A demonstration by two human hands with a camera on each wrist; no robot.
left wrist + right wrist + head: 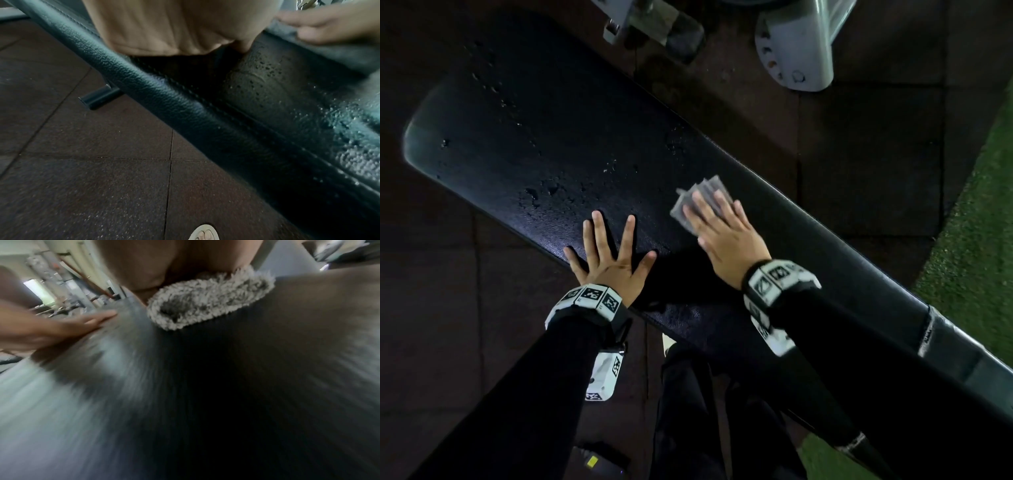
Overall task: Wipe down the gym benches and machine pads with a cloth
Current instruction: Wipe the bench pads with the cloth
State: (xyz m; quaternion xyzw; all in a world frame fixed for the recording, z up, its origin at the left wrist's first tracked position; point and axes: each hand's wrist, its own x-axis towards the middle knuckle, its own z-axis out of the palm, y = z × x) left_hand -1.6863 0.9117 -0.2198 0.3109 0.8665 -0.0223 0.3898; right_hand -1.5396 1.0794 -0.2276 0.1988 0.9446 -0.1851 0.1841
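- The step in hand, as I judge it, is the wiping of the long black padded bench [592, 144] with the grey fluffy microfibre cloth [702, 198]. The cloth lies flat on the top of the bench, about in its middle, under the right hand [722, 233].
- To do this step well, I think the palm must press evenly, so that the whole cloth touches the textured vinyl and not only its front edge.
- Small water drops [541, 195] stand on the bench to the left of the cloth, toward the rounded end. It seems this part is not wiped yet, so the strokes should go there, long and overlapping.
- The stitched side edge of the bench [156, 91] also wants a pass, because drops can collect at the seam.
- The right wrist view is blurred, so the hand probably moves fast; a slower stroke may take up more water.
- The right hand: its fingers are straight and lie together on top of the cloth, pressing it down. It does not curl around the cloth.
- The left hand [609, 260] holds nothing. It is wide open, the fingers spread, the palm flat on the near edge of the bench, well beside the cloth. I believe it steadies the body.
- The floor is dark rubber tiles [102, 178].
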